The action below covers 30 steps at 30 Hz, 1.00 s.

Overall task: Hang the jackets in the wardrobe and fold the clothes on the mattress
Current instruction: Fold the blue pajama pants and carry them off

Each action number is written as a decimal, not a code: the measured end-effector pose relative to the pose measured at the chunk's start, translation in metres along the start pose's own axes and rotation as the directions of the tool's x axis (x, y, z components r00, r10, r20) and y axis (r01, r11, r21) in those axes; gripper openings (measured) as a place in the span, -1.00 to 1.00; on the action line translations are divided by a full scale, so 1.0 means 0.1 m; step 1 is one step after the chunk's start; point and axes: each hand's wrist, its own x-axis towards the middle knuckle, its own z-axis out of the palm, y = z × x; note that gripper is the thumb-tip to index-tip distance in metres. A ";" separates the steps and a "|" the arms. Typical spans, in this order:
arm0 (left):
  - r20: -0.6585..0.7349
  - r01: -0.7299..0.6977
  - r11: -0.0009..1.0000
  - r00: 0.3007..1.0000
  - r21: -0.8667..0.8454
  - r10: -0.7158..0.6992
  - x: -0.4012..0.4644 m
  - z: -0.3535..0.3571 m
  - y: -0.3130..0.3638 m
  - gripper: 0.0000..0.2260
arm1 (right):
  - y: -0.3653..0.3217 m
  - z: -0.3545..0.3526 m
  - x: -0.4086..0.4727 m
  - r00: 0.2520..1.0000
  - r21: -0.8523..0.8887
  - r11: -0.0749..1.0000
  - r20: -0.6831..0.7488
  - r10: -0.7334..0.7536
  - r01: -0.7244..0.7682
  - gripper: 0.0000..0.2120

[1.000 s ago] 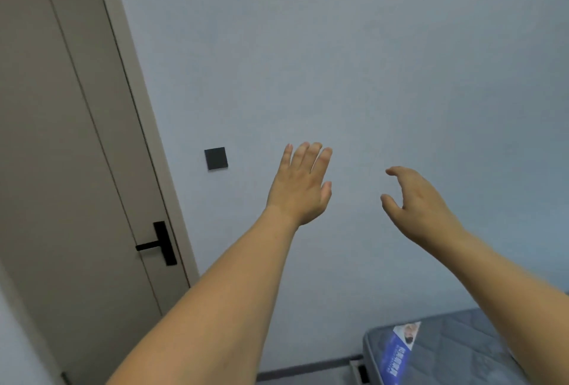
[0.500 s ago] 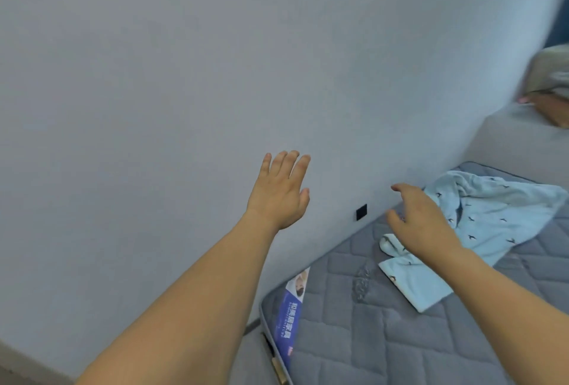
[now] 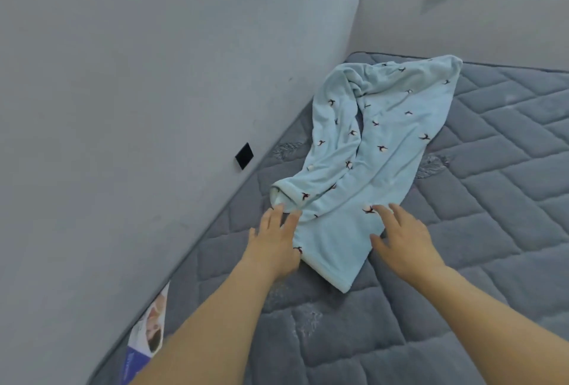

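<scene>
Head view: the light blue garment (image 3: pixel 381 150) lies crumpled on the grey quilted mattress (image 3: pixel 492 200), near the wall (image 3: pixel 154 76). Your left hand (image 3: pixel 274 243) rests at its near left edge, fingers straight, gripping nothing. Your right hand (image 3: pixel 403 236) hovers at the near right edge, fingers spread, gripping nothing.

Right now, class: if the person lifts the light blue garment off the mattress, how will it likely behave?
The garment would probably go floppy and droop, since it already lies rumpled and twisted. It looks like soft fleece, so likely light. On the quilted mattress it may drag rather than slide.
</scene>
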 end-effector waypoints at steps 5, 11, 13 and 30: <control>0.045 0.172 0.959 0.985 -0.226 -0.167 1.35 0.78 -0.05 -0.32 | 0.69 1.11 0.51 0.993 -0.213 0.977 0.118 0.018 0.008 -0.36; -0.327 0.181 0.980 0.934 0.078 -0.147 1.71 1.78 -0.09 -0.40 | 0.94 1.55 0.60 0.989 -0.194 0.975 -0.085 -0.124 0.105 -0.36; -0.335 0.166 0.979 0.935 0.119 -0.118 1.65 1.73 -0.12 -0.41 | 0.93 1.53 0.55 0.987 -0.180 0.976 -0.084 -0.137 0.120 -0.37; -0.479 -0.011 1.000 0.877 0.021 0.019 1.82 1.68 -0.12 -0.71 | 0.97 1.54 0.55 0.960 -0.138 0.968 -0.159 -0.229 0.208 -0.31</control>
